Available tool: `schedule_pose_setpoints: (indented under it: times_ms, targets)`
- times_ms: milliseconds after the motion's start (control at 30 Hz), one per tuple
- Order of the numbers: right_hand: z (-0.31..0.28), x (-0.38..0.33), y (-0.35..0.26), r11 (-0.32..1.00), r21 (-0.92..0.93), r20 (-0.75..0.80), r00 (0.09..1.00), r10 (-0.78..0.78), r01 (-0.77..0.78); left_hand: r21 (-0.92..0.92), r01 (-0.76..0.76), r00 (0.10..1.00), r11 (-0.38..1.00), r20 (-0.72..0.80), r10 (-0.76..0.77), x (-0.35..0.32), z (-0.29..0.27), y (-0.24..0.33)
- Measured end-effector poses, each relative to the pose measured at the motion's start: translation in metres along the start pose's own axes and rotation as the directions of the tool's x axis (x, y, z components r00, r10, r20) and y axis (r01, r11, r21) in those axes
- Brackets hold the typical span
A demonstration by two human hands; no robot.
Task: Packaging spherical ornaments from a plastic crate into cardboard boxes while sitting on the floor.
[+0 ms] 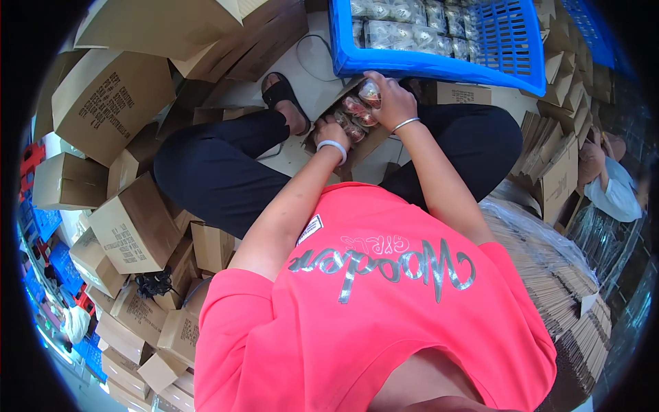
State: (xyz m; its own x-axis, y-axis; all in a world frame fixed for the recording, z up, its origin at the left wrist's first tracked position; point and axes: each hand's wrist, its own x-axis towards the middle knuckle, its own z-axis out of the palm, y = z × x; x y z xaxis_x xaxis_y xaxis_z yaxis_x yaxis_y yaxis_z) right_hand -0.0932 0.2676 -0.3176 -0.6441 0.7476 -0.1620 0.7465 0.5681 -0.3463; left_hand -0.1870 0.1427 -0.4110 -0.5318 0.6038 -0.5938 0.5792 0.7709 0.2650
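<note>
Between my bent legs is a narrow open cardboard box (pixel 371 145), holding several clear-wrapped packages (pixel 354 105) with red and gold-brown contents. At the box's far right end, my right hand (pixel 392 104) is closed around a shiny clear-wrapped package (pixel 369 93). My left hand (pixel 331 132) reaches into the near left end with its fingers curled down among the packages. What those fingers grip is hidden. Just beyond the box stands a blue plastic crate (pixel 439 69), filled on its left side with rows of clear-wrapped packages (pixel 401 34).
Brown cartons (pixel 134 223) are piled along my left, some with flaps raised (pixel 113 103). To my right lie stacks of flattened cardboard (pixel 556 275), partly under clear plastic film. Another person in a pale garment (pixel 614 192) is at the far right. My sandalled foot (pixel 285 103) rests left of the box.
</note>
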Motion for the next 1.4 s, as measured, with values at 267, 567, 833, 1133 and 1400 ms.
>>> schedule_pose_setpoints:
  times_ms: [267,567,833,1133,1400]
  targets:
    - [0.000,-0.003,-0.004,0.994,0.077,0.038,0.997,0.069,-0.072,-0.109,-0.255,0.946,0.961,0.176,0.272,0.035,-0.019,-0.011]
    - [0.007,0.019,0.013,0.985,0.146,0.023,0.996,0.089,-0.092,-0.267,-0.241,0.970,0.933,-0.039,0.239,0.033,-0.051,-0.003]
    - [0.003,0.012,0.007,0.961,0.203,0.094,0.981,0.171,-0.187,-0.310,-0.245,0.966,0.919,0.006,0.259,0.028,-0.049,-0.008]
    - [0.008,0.003,-0.009,0.963,0.163,0.110,0.974,0.197,-0.213,0.271,-0.134,0.976,0.953,0.204,0.080,-0.022,-0.021,-0.016]
    - [-0.027,-0.007,-0.009,0.947,0.216,0.151,0.967,0.207,-0.237,-0.004,-0.318,0.939,0.948,0.137,0.315,0.008,-0.022,-0.033]
